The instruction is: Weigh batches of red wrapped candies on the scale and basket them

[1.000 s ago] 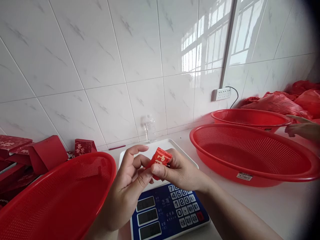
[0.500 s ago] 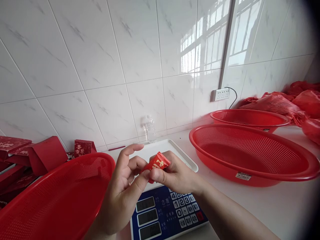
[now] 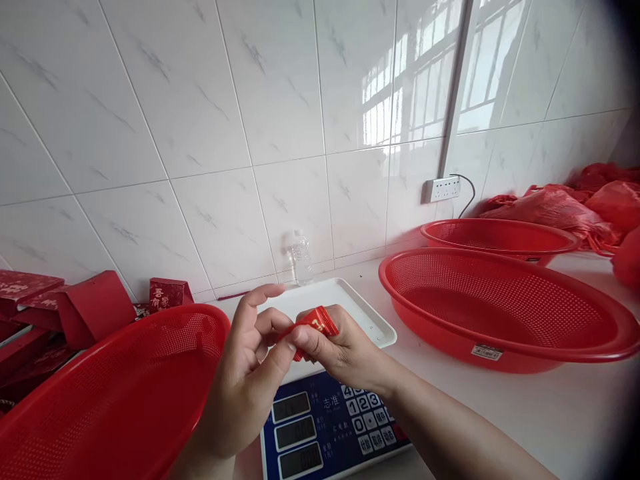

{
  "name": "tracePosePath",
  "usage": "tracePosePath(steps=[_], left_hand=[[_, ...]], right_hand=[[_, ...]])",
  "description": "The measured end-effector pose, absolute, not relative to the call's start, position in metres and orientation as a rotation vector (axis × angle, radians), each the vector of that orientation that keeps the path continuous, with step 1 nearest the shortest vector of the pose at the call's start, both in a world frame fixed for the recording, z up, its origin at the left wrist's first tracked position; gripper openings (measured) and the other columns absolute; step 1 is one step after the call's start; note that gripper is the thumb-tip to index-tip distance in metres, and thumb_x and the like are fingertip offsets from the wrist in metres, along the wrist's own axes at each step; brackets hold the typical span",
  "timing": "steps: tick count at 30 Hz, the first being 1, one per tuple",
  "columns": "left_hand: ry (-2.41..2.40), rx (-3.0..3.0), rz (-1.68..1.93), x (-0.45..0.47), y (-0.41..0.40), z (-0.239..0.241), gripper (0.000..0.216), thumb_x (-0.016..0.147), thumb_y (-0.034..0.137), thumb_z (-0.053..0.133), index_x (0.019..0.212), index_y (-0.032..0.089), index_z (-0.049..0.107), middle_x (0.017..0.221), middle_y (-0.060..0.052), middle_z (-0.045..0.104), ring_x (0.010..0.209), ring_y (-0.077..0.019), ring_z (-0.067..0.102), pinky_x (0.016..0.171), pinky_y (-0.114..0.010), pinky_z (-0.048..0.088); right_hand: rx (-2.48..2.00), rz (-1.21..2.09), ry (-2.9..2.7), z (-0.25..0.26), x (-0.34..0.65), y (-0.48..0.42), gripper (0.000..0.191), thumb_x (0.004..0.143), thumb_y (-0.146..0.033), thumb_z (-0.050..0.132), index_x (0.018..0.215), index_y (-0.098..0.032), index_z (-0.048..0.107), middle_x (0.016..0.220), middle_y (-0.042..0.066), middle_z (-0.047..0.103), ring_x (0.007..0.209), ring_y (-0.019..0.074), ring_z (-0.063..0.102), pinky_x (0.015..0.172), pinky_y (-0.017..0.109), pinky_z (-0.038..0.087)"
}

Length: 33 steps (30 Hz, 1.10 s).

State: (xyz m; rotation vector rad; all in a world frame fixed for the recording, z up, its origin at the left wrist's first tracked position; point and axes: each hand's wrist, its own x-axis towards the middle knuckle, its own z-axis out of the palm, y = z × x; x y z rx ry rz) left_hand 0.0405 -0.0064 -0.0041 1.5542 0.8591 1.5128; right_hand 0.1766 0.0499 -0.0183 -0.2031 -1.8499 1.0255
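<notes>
A small red packet (image 3: 316, 322) with gold print is pinched between both my hands, just above the white pan (image 3: 350, 303) of an electronic scale (image 3: 325, 427). My left hand (image 3: 247, 380) grips its lower left end with thumb and fingers, the forefinger raised. My right hand (image 3: 345, 350) closes thumb and fingers on its right side. Part of the packet is hidden by my fingers.
A red mesh basket (image 3: 100, 407) sits at my left. Two more red baskets (image 3: 500, 313) lie at right, one behind (image 3: 500, 237). Red boxes (image 3: 75, 307) stand far left, a clear bottle (image 3: 301, 257) by the tiled wall, red bags (image 3: 575, 207) far right, a wall socket (image 3: 441, 189).
Both hands have lowered the packet slightly toward the scale pan and turned it flatter. Another person's hand at the far right a second ago is gone from view.
</notes>
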Motion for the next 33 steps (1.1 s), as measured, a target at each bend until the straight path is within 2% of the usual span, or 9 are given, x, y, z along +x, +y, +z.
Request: tracePosePath(steps=[4, 8, 10, 13, 16, 19, 25, 33], left_hand=[[0.867, 1.565, 1.517, 0.041, -0.005, -0.004, 0.031, 0.088, 0.027, 0.058, 0.118, 0.028, 0.048, 0.067, 0.006, 0.056, 0.066, -0.0108, 0.053, 0.067, -0.024, 0.048], [0.869, 1.568, 1.529, 0.04, -0.004, -0.006, 0.03, 0.089, 0.023, 0.053, 0.119, 0.028, 0.047, 0.068, 0.005, 0.056, 0.067, -0.0122, 0.053, 0.066, -0.025, 0.047], [0.908, 1.615, 1.553, 0.039, -0.002, -0.007, 0.025, 0.09, 0.027, 0.053, 0.114, 0.027, 0.048, 0.07, 0.004, 0.057, 0.069, -0.0127, 0.055, 0.068, -0.026, 0.047], [1.048, 1.827, 1.49, 0.038, 0.002, -0.007, 0.013, 0.09, 0.034, 0.056, 0.096, 0.023, 0.053, 0.076, 0.001, 0.061, 0.073, -0.0143, 0.056, 0.07, -0.028, 0.047], [1.096, 1.999, 1.359, 0.038, 0.005, -0.004, 0.021, 0.093, 0.037, 0.053, 0.08, 0.02, 0.055, 0.077, -0.001, 0.061, 0.073, -0.0149, 0.055, 0.07, -0.028, 0.045], [1.052, 1.993, 1.337, 0.037, 0.005, -0.003, 0.024, 0.096, 0.036, 0.047, 0.079, 0.02, 0.057, 0.077, -0.001, 0.06, 0.074, -0.0147, 0.054, 0.069, -0.027, 0.043], [0.989, 1.925, 1.254, 0.031, 0.003, -0.006, 0.029, 0.096, 0.041, 0.047, 0.075, 0.021, 0.053, 0.07, 0.002, 0.045, 0.07, -0.0136, 0.043, 0.066, -0.026, 0.038], [0.875, 1.905, 1.149, 0.03, 0.0, -0.004, 0.031, 0.099, 0.037, 0.038, 0.075, 0.021, 0.048, 0.073, 0.001, 0.046, 0.073, -0.014, 0.044, 0.071, -0.028, 0.038]], right_hand=[[-0.237, 1.058, -1.919, -0.018, 0.183, 0.053, 0.043, 0.092, -0.052, 0.051, 0.07, -0.017, 0.059, 0.061, -0.003, 0.052, 0.057, 0.0085, 0.047, 0.053, 0.022, 0.038], [-0.313, 1.031, -1.899, -0.016, 0.186, 0.053, 0.042, 0.098, -0.046, 0.041, 0.075, -0.017, 0.062, 0.069, 0.001, 0.063, 0.064, 0.0097, 0.055, 0.062, 0.024, 0.044], [-0.344, 1.003, -1.865, -0.016, 0.184, 0.051, 0.042, 0.098, -0.046, 0.042, 0.073, -0.017, 0.06, 0.068, 0.001, 0.062, 0.064, 0.0093, 0.054, 0.061, 0.024, 0.044], [-0.396, 0.985, -1.795, -0.016, 0.181, 0.05, 0.043, 0.096, -0.049, 0.042, 0.07, -0.018, 0.056, 0.064, -0.001, 0.054, 0.06, 0.0092, 0.048, 0.056, 0.024, 0.041], [-0.407, 1.003, -1.767, -0.015, 0.18, 0.051, 0.046, 0.096, -0.053, 0.04, 0.069, -0.018, 0.053, 0.062, -0.002, 0.048, 0.058, 0.0093, 0.044, 0.054, 0.024, 0.039], [-0.401, 0.991, -1.788, -0.015, 0.18, 0.052, 0.046, 0.094, -0.055, 0.041, 0.069, -0.018, 0.053, 0.062, -0.002, 0.049, 0.057, 0.0096, 0.044, 0.054, 0.025, 0.039], [-0.204, 0.95, -1.862, -0.015, 0.182, 0.051, 0.041, 0.094, -0.048, 0.047, 0.068, -0.018, 0.055, 0.065, -0.002, 0.054, 0.06, 0.0087, 0.049, 0.058, 0.023, 0.042], [-0.248, 0.946, -1.923, -0.015, 0.186, 0.048, 0.051, 0.093, -0.056, 0.044, 0.065, -0.016, 0.06, 0.062, 0.0, 0.057, 0.059, 0.01, 0.056, 0.054, 0.023, 0.044]])
